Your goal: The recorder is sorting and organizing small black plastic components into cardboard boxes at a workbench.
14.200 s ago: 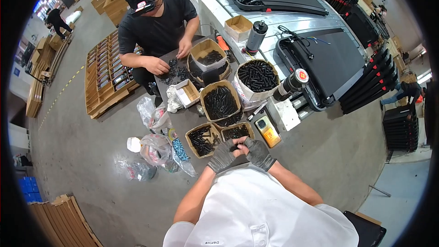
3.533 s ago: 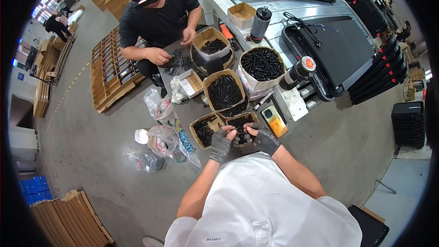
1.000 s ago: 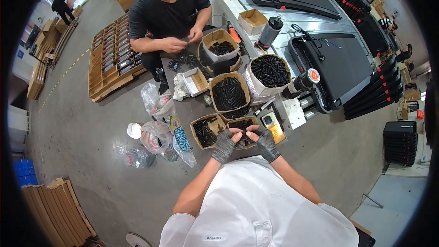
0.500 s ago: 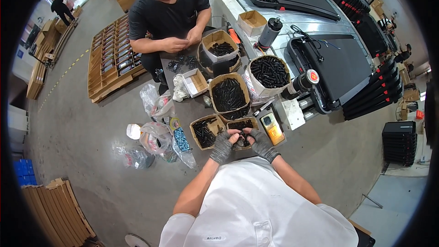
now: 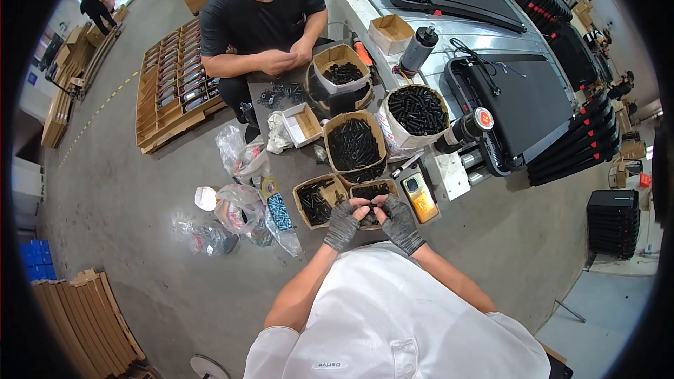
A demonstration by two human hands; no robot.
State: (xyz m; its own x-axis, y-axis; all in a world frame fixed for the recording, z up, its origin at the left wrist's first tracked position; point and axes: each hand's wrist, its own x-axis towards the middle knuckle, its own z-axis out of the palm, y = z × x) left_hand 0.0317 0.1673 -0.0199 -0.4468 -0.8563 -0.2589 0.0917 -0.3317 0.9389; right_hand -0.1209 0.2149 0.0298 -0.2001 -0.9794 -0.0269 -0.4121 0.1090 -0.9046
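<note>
My left hand [image 5: 343, 226] and my right hand [image 5: 400, 224], both in dark grey fingerless gloves, meet with thumbs and fingertips pinched close together. What they hold is too small and dark to make out. Beneath them sits a small carton of black parts [image 5: 371, 190], partly covered by the fingers. Next to my left hand stands another small carton [image 5: 302, 196] holding black pieces that look like screws. Just beyond is a larger carton of black screw-like parts [image 5: 353, 144]. A phone [image 5: 419, 198] with a yellow-orange back lies to the right of my right hand.
Across the table a person in black [image 5: 263, 21] works with both hands near loose black pieces. A round tub of black parts [image 5: 415, 114] and a dark cylindrical tool [image 5: 463, 130] stand right. Bags with blue screws [image 5: 278, 212] lie left. Black treadmill-like units [image 5: 502, 98] fill the right side.
My hands stay over the small carton, with the fingers slightly shifted and my right hand turned a little. The person opposite has moved their hands slightly.
</note>
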